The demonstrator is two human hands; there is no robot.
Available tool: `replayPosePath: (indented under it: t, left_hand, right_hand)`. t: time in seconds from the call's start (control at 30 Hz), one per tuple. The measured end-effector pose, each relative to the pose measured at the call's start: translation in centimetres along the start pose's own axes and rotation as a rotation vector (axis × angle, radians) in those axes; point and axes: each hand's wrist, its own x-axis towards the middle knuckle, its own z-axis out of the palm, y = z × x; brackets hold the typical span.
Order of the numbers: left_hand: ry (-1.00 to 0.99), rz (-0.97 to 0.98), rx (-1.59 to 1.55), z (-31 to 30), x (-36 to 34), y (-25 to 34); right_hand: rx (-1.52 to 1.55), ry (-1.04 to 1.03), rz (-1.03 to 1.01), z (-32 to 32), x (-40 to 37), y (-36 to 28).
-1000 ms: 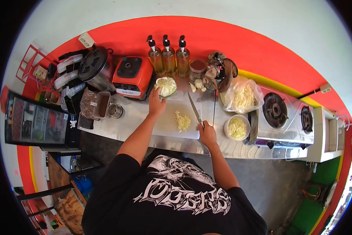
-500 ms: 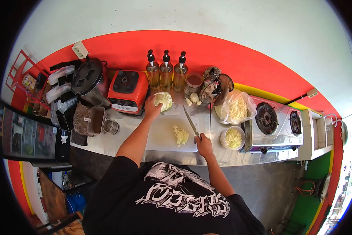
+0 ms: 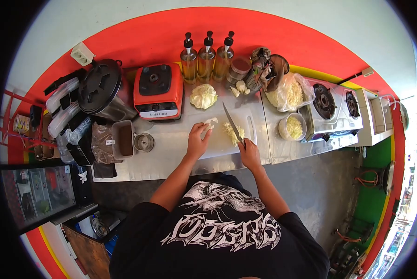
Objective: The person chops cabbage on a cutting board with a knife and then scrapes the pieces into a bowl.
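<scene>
Knife in the right hand, pale piece of cabbage in the left, above a white board

The largest thing is the steel counter (image 3: 141, 168), which runs along the red wall. At its right end stands the gas stove (image 3: 339, 120) with two burners. Next in size is the red blender base (image 3: 158, 93), at the left of the middle, and to its right three pump bottles (image 3: 206, 64) are standing in a row close to the wall.

The white cutting board (image 3: 216, 147) lies flat in front of the person. A clear plastic bag (image 3: 293, 92) with pale shreds inside leans near the stove. The cabbage head (image 3: 203, 96) rests on the counter behind the board, just beside the blender base, and neither hand is touching it. A round tub (image 3: 282, 131) with shredded cabbage stands on the right, in front of the bag.

The right hand (image 3: 250, 154) is closed around the handle of the knife (image 3: 231, 119), whose blade points away from the body, slanting over the board. The left hand (image 3: 198, 140) is near the left side of the board, with fingers bent, and pinches the pale piece (image 3: 211, 123) at the fingertips. Under and beside the blade, a small heap of shreds (image 3: 230, 134) lies on the board.
</scene>
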Motion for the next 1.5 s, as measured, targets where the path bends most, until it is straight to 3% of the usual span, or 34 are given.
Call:
replayPosePath:
  t: [0.17, 0.27, 0.47, 0.63, 0.8, 1.03, 1.5]
  left_hand:
    - [-0.094, -0.197, -0.106, -0.5, -2.0, -1.3]
    - [-0.113, -0.181, -0.081, -0.9, -2.1, -1.5]
    - [-0.004, 0.092, 0.237, -1.4, -1.9, 0.4]
    - [-0.088, 0.171, 0.360, -0.8, -3.9, -0.4]
    - [-0.129, 0.108, 0.465, -1.1, -5.3, -0.9]
    - [-0.162, 0.005, 0.610, -0.2, -6.0, 0.9]
    - [-0.199, -0.041, 0.740, 0.3, -6.7, 1.9]
  right_hand:
    - [-0.051, -0.103, 0.046, 2.0, -2.6, -1.3]
    - [-0.051, -0.162, 0.076, 3.2, -3.3, -0.8]
    - [-0.086, -0.187, 0.027, 3.7, -2.4, -0.3]
    - [-0.082, -0.222, -0.025, 2.3, -1.5, 0.2]
    - [-0.066, -0.309, -0.015, 2.3, -1.4, 1.0]
    - [-0.232, -0.320, -0.149, 2.1, -2.1, -0.8]
    - [-0.474, -0.394, -0.244, 2.9, -0.5, -2.8]
